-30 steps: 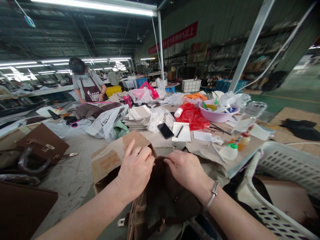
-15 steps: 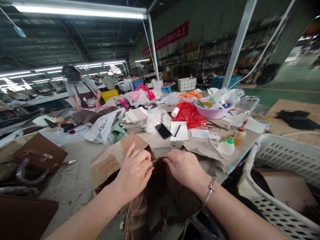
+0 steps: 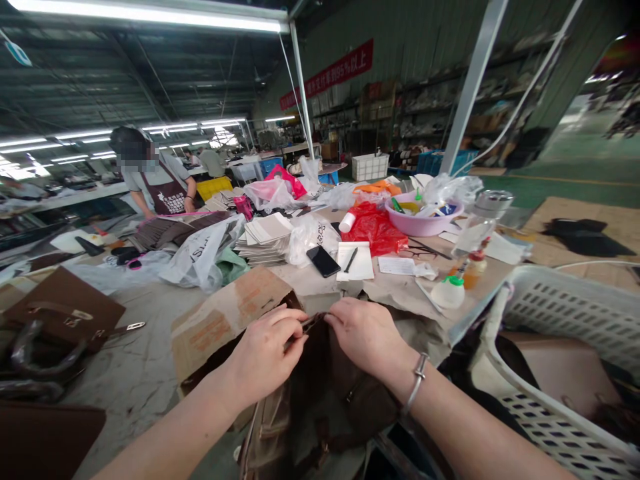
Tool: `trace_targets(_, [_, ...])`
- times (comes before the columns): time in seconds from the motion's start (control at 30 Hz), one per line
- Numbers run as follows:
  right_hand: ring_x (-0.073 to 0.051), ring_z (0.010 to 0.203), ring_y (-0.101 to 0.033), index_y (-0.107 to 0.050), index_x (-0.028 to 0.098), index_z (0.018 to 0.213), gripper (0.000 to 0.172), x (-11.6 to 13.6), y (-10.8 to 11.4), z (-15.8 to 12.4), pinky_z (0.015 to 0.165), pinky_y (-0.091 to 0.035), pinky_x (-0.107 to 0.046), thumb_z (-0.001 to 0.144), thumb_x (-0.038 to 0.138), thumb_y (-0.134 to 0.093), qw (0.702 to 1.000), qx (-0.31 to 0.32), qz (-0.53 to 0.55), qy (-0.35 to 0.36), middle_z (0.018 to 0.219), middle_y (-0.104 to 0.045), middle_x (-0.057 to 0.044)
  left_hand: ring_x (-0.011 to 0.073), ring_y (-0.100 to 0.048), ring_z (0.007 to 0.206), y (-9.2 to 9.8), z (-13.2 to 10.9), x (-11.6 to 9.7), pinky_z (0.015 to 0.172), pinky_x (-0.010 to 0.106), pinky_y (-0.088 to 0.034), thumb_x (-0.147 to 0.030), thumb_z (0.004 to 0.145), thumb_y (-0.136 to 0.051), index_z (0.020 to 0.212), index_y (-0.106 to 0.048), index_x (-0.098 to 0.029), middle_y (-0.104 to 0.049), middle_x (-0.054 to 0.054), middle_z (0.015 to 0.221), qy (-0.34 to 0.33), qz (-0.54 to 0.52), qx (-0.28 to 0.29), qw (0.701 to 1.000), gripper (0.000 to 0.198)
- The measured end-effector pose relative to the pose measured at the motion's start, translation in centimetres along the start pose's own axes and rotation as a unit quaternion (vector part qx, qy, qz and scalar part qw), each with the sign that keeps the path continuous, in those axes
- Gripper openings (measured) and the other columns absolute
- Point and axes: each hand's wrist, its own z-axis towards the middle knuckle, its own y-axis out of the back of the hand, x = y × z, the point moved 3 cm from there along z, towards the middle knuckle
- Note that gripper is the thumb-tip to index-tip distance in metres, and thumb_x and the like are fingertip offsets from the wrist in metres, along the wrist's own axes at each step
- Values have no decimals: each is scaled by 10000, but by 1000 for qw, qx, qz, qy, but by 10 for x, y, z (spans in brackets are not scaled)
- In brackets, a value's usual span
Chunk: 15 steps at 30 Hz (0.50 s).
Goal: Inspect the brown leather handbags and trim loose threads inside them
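A dark brown leather bag (image 3: 320,400) stands open-topped at the near edge of the table, close to me. My left hand (image 3: 265,353) pinches the left side of its top rim, fingers curled. My right hand (image 3: 367,337), with a metal bracelet on the wrist, grips the right side of the same rim with fingers folded over it. The two hands nearly touch at the bag's mouth. A cardboard box (image 3: 225,320) with orange print lies right behind my left hand.
A brown handbag (image 3: 63,310) lies at left. Behind the box sit a black phone (image 3: 323,261), a notepad with a pen (image 3: 355,261), a stack of cards (image 3: 265,240), plastic bags, a red bag (image 3: 375,230), a pink basin (image 3: 423,223). A white plastic basket (image 3: 565,320) stands at right. A person in an apron (image 3: 157,183) works at the far left.
My left forefinger, pointing up before, has curled down onto the bag's rim. Both hands stay on the bag; the view has shifted slightly.
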Motion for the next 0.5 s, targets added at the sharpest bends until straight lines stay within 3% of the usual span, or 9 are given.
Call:
trace_targets(0.17, [-159,761,-621,-636,217,754,319,-1,1,-2,642,-391,-253,922,352,-400,1000,16,7,17,789,-676,-15,129,-603,753,1,3,3,703,261,-484,-95,764,-528,687,-514,-182,-636,11,831,61,-3,2,998,117])
trace_targets(0.27, [-154,764,-616,-655,224,798,342,-2,4,-3,661,-398,-251,924,400,-390,998,32,25,41,794,-676,-19,129,-589,712,2,4,4,679,259,-470,-81,744,-526,682,-508,-180,-622,5,782,77,13,0,997,119])
trace_targets(0.4, [-160,812,-606,-640,242,1023,417,-1,7,-2,683,-412,-244,805,576,-521,996,31,62,65,881,-670,-25,126,-580,697,1,4,3,672,253,-464,-83,739,-515,682,-508,-178,-612,8,766,74,18,-5,997,112])
trace_targets(0.5, [-140,835,-604,-641,269,1045,313,0,7,1,704,-410,-226,860,480,-502,995,42,67,63,900,-668,-13,125,-576,711,1,4,3,675,252,-463,-65,724,-510,667,-502,-177,-611,10,781,66,8,0,998,126])
